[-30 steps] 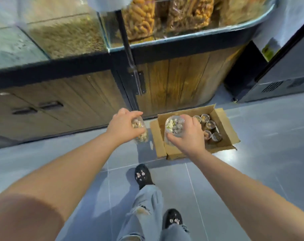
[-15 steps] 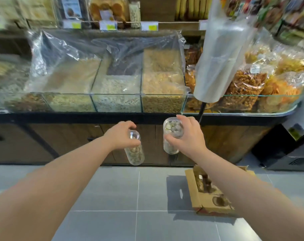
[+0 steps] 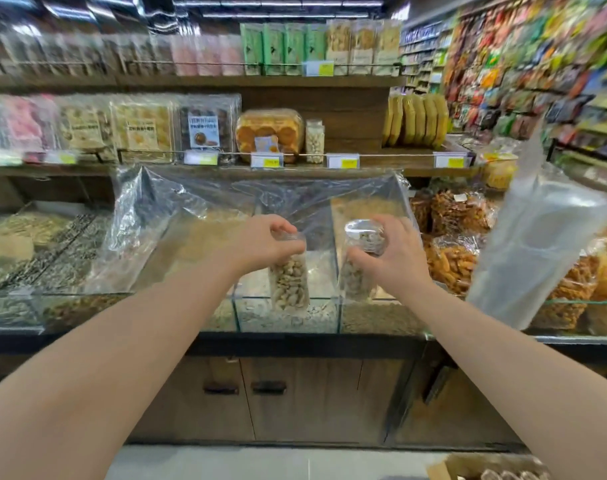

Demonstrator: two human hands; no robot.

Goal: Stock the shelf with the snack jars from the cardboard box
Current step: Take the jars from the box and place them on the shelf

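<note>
Your view has lifted: the long wooden shelf (image 3: 347, 109) of packaged snacks now fills the top, and the brown cardboard box (image 3: 482, 471) has slid to the bottom corner. Your left hand (image 3: 264, 242) grips a clear plastic nut jar (image 3: 290, 282) by its lid. Your right hand (image 3: 395, 252) clasps a second clear jar (image 3: 362, 237). Both jars are now raised before the glass bulk bins (image 3: 288, 318).

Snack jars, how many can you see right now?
3. The first jar hangs from the left hand, a second jar is in the right hand, a third jar stands on the shelf. The cardboard box is mostly cut off; more may be hidden.
</note>
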